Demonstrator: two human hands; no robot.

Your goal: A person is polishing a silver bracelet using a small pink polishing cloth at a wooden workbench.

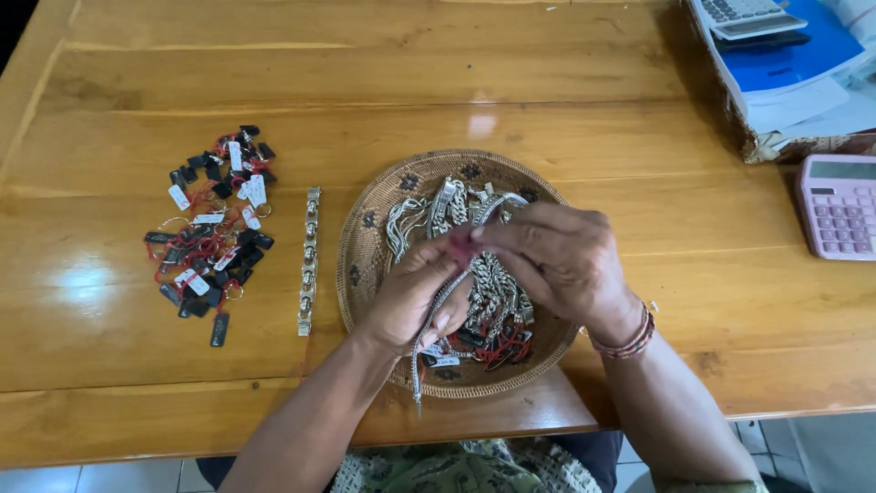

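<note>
A round woven basket (365,239) sits on the wooden table (383,82), holding several silver chain bracelets (497,294) and some red-stringed tags. Over the basket, my left hand (411,297) grips a thin silver chain bracelet (429,333) that hangs down past the basket's near rim. My right hand (557,260), with a beaded band at the wrist, pinches the top end of that same chain, fingertips meeting the left hand's. What lies at the pinch point is hidden by the fingers.
A flat silver link bracelet (309,260) lies straight just left of the basket. Further left is a heap of black, white and red tags (214,228). A pink calculator (839,205) and a box with papers and a grey calculator (785,64) occupy the right.
</note>
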